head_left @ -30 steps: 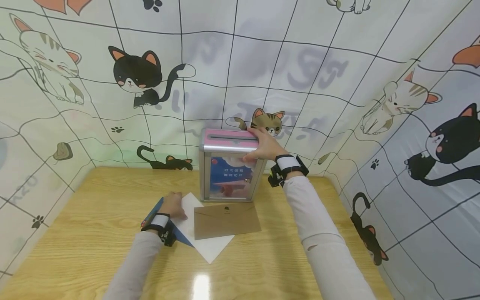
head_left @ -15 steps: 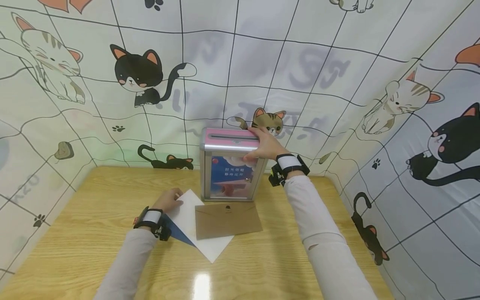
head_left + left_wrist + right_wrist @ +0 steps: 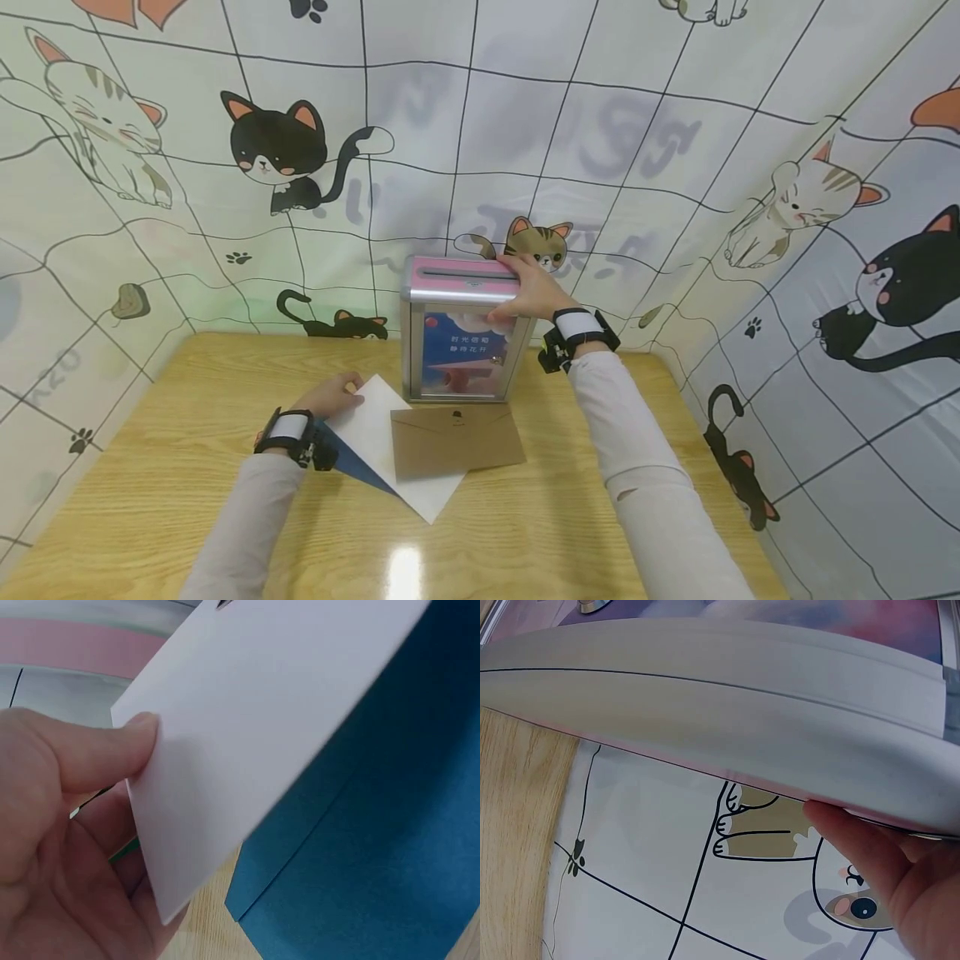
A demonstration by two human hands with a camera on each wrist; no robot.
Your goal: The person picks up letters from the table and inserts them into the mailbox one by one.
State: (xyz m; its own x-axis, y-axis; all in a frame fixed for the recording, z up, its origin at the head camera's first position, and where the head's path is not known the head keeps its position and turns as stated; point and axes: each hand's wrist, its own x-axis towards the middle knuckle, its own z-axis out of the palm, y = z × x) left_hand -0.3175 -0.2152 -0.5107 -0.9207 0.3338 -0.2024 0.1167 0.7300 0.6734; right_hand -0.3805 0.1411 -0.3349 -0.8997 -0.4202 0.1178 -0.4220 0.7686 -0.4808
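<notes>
My left hand [image 3: 333,396] pinches the left corner of a white envelope [image 3: 371,417], its thumb on top and fingers beneath, as the left wrist view shows. That corner is lifted over a blue envelope [image 3: 360,855], which lies partly hidden below. A brown envelope [image 3: 457,446] overlaps the white one on the right. My right hand [image 3: 536,287] grips the top right corner of an upright letter box [image 3: 465,292] with a pink, slotted top. A blue picture with white characters shows through its front. In the right wrist view, fingers [image 3: 855,847] meet the edge of the box.
The wooden table [image 3: 187,500] carries everything and shows a bright reflection at the front. A white cloth [image 3: 420,108] with cat drawings and grid lines stands behind and at both sides. A small lock [image 3: 497,360] sits on the box's front.
My left hand has moved left, off the blue envelope, and taken hold of the white envelope's corner. The white envelope has shifted slightly. My right hand stays on the letter box.
</notes>
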